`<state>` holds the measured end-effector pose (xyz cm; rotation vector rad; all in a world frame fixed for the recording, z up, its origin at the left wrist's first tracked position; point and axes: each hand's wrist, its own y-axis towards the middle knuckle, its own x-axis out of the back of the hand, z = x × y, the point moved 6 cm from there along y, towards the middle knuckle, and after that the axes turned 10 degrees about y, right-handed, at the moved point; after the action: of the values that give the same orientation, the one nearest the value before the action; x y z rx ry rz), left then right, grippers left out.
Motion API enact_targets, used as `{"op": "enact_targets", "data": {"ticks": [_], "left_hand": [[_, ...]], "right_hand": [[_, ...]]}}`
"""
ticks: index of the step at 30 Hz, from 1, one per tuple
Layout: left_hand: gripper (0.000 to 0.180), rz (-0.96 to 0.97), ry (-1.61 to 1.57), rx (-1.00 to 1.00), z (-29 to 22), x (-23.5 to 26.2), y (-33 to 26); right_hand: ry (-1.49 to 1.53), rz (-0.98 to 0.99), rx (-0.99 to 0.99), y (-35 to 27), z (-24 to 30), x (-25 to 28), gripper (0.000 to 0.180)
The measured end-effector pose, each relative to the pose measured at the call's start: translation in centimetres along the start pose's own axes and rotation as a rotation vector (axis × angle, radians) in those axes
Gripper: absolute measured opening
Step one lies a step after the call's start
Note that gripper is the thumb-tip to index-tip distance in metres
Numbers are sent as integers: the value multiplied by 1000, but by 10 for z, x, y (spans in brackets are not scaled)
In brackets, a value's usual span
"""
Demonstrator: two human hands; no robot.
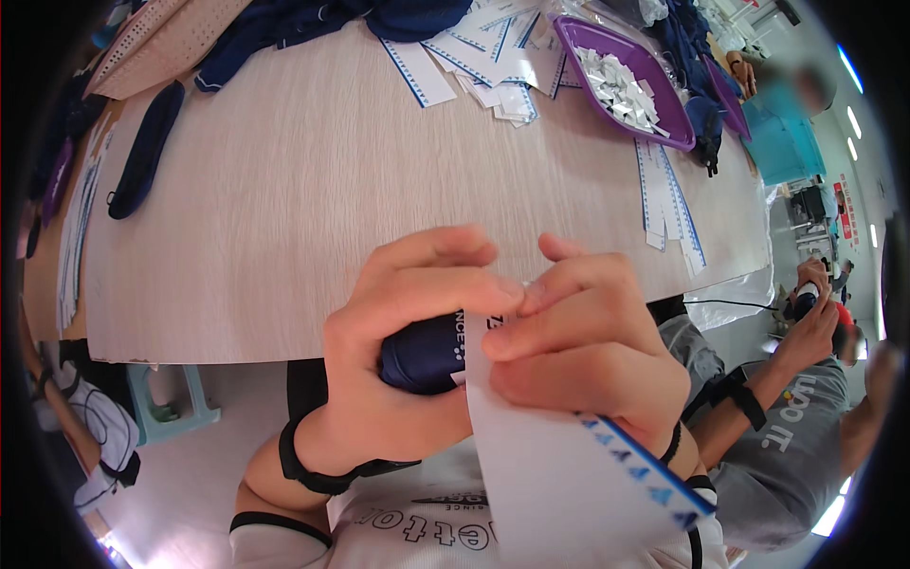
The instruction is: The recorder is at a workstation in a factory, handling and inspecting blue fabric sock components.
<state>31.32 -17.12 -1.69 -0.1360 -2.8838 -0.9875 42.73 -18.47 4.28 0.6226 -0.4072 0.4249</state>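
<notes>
My left hand (393, 313) curls around a navy fabric roll (417, 356), its thumb below and its fingers arched over the top. Most of the roll is hidden by my hands and the paper. My right hand (592, 346) pinches a white paper strip (531, 484) with a blue patterned edge against the roll's right side. The strip hangs down toward my lap, its loose end spreading below my right hand. Fingertips of both hands meet at the strip's upper end. Dark printing shows on the strip near the roll.
A long navy roll (147, 152) lies at the table's left. Far off are a beige basket (156, 47), navy fabric (313, 24), paper strips (493, 57) and a purple tray (682, 133) of small white pieces. More strips (664, 204) lie right. A co-worker (777, 417) sits at my right.
</notes>
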Motion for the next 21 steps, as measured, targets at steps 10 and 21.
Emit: {"op": "enact_targets", "data": {"ticks": [10,21], "left_hand": [[22,166,-16,9,-20,-7,14],[33,60,-308,233,9,-19,4]], "right_hand": [[-28,-243,222,-10,11,3,21],[-39,-163,121,-13,-3,3,16]]}}
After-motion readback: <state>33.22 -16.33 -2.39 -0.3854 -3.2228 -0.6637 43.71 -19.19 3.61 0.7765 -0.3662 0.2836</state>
